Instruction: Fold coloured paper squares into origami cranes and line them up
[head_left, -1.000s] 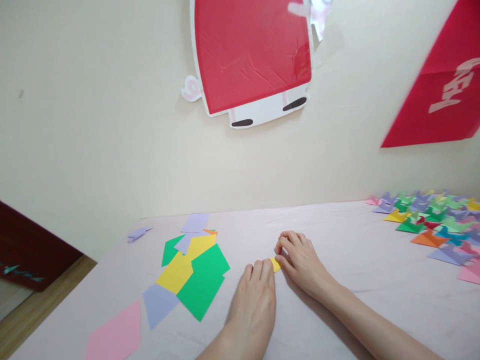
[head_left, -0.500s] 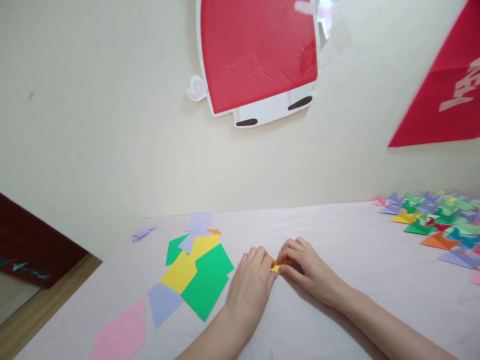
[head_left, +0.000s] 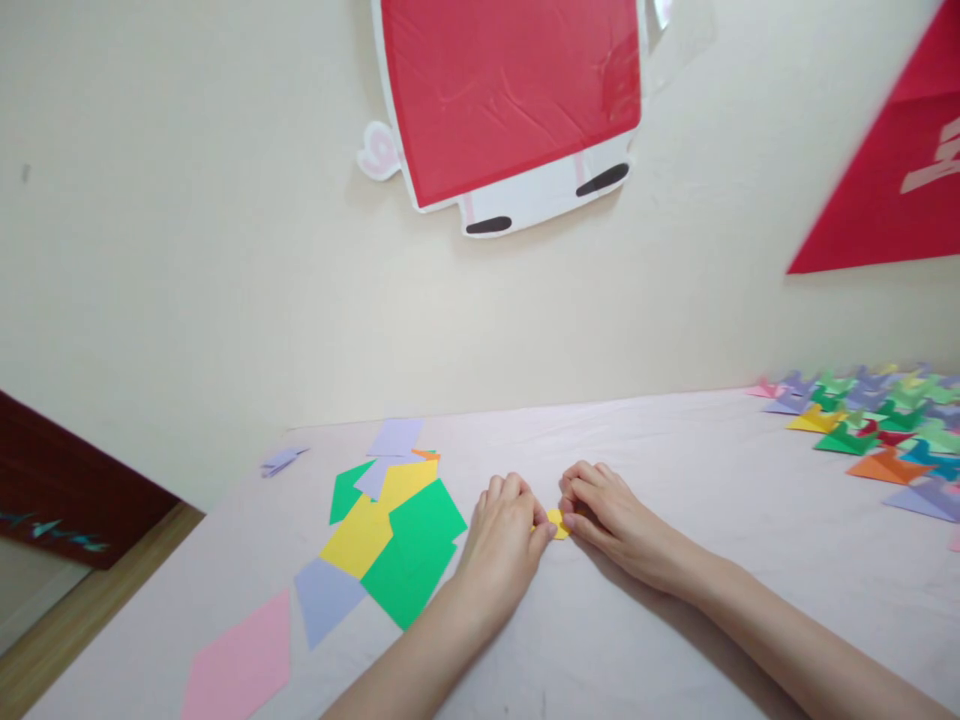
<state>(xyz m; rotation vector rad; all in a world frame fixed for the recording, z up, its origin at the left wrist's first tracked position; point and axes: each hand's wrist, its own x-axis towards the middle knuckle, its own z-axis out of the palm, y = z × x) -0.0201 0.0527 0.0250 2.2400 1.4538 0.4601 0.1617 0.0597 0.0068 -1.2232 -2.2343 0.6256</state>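
A small piece of folded yellow paper [head_left: 558, 524] lies low over the pale cloth, between my two hands. My left hand [head_left: 504, 528] pinches its left end between thumb and fingers. From the right, my right hand [head_left: 606, 510] grips the other end, thumb below and fingertips curled above. Most of the yellow paper is hidden behind the fingers, so its full folded shape cannot be made out. Just left of my left hand, green paper sheets [head_left: 412, 570] overlap yellow sheets [head_left: 356, 538].
Lilac paper [head_left: 328, 598] and pink paper [head_left: 241, 655] lie at the left on the cloth-covered table [head_left: 600, 640]. Several folded paper figures [head_left: 889, 465] in many colours stand in rows at the far right. Behind the table rises a wall [head_left: 525, 330] with red decorations [head_left: 517, 90].
Both hands still hold the yellow paper; the fingers have shifted and its visible middle looks different. My left thumb now lies across its left end. The camera view has tilted slightly downward.
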